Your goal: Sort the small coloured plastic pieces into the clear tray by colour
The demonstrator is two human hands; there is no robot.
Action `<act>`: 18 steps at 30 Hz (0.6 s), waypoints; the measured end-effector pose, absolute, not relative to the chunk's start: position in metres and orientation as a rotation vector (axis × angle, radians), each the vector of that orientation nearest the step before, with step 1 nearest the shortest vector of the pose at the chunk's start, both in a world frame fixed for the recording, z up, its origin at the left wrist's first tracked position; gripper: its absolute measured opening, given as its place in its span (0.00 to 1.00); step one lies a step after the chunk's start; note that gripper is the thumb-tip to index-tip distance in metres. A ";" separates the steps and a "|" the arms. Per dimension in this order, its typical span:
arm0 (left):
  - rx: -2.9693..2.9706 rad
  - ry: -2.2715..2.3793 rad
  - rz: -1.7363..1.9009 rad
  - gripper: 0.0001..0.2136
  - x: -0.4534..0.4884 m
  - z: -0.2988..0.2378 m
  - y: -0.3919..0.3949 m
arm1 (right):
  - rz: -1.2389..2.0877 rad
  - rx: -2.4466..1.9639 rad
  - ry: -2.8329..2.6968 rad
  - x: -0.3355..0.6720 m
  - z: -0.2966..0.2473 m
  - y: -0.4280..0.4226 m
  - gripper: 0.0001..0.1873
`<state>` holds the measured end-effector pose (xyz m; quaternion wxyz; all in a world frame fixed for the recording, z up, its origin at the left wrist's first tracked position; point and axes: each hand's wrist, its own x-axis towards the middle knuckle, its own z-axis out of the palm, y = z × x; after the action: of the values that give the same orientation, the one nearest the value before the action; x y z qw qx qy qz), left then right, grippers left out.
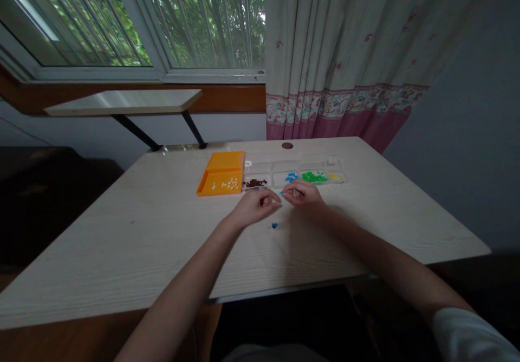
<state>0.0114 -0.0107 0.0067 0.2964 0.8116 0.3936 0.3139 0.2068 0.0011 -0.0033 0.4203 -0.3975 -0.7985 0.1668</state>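
Observation:
My left hand is closed in a pinch just above the table, its fingertips close to those of my right hand. Something pale may be at its fingertips, too small to make out. Between thumb and finger, my right hand pinches a small blue piece. Below the hands, a small dark-blue piece lies on the tabletop. Beyond them sits a clear compartment tray with dark brown pieces, blue pieces, green pieces and yellow pieces in separate areas.
An open orange box with white pieces stands left of the clear tray. A raised shelf on black legs is at the table's back left. The pale wooden table has a round brown hole cover near its back edge.

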 end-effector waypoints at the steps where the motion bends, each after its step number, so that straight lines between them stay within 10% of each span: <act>1: 2.166 0.992 0.729 0.09 0.010 0.008 -0.011 | 0.381 -1.000 -1.978 0.208 -0.002 0.002 0.11; 18: 2.222 0.654 0.393 0.06 0.005 0.011 -0.011 | 0.217 -0.993 -1.874 0.215 0.010 0.000 0.10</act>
<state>0.0051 -0.0112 0.0111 0.3860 0.8725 0.2568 0.1544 0.2148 0.0003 0.0100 0.4835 -0.4077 -0.7695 0.0889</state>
